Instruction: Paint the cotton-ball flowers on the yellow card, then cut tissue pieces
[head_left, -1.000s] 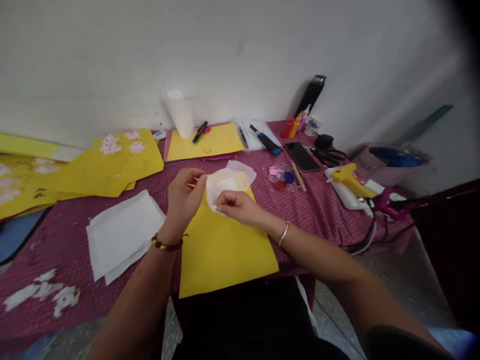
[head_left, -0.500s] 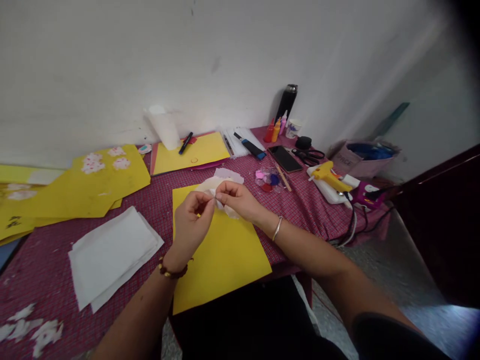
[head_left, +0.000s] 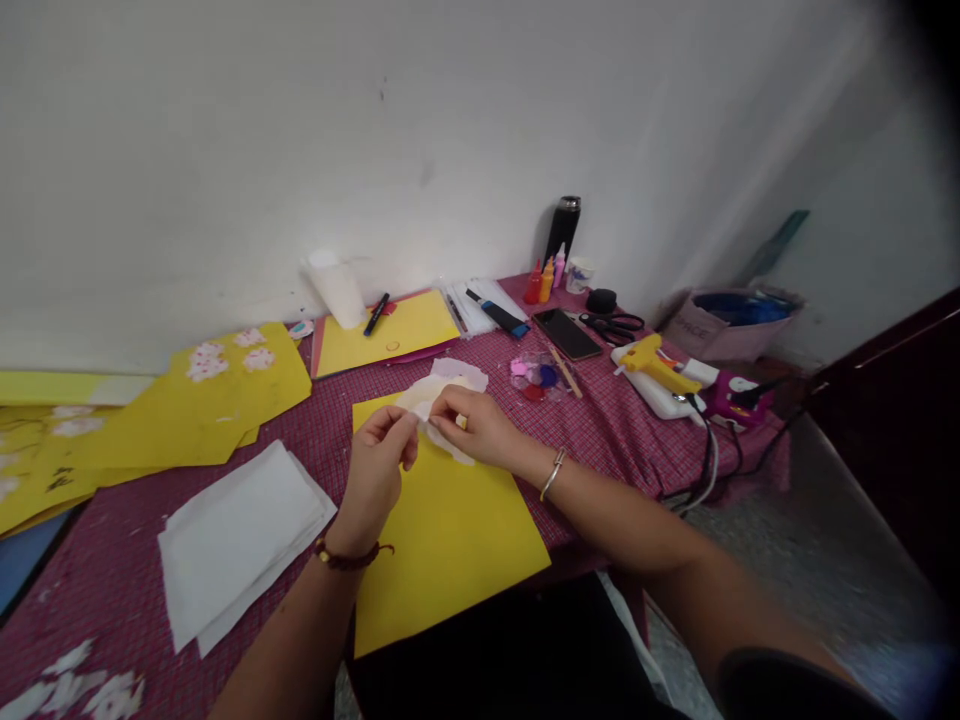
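Observation:
My left hand (head_left: 377, 462) and my right hand (head_left: 474, 428) meet over a yellow paper sheet (head_left: 450, 535) that lies on the checked magenta tablecloth (head_left: 622, 420). Both hands pinch a thin white tissue piece (head_left: 431, 395) between fingers and thumbs, holding it just above the sheet's far edge. A beaded bracelet circles my left wrist and a metal bangle my right. Part of the tissue is hidden behind my fingers.
A stack of white tissue sheets (head_left: 240, 535) lies left of the yellow sheet. More yellow sheets (head_left: 187, 410) with pink-white flowers lie far left. Further right are a paint palette (head_left: 534, 372), phone (head_left: 566, 333), scissors (head_left: 611, 322), yellow glue gun (head_left: 656, 362), black bottle (head_left: 562, 228) and cables (head_left: 705, 465).
My hands came together on the tissue, lifted it and now hold it lower and closer to the sheet. The view shifted, so the table sits lower in the picture.

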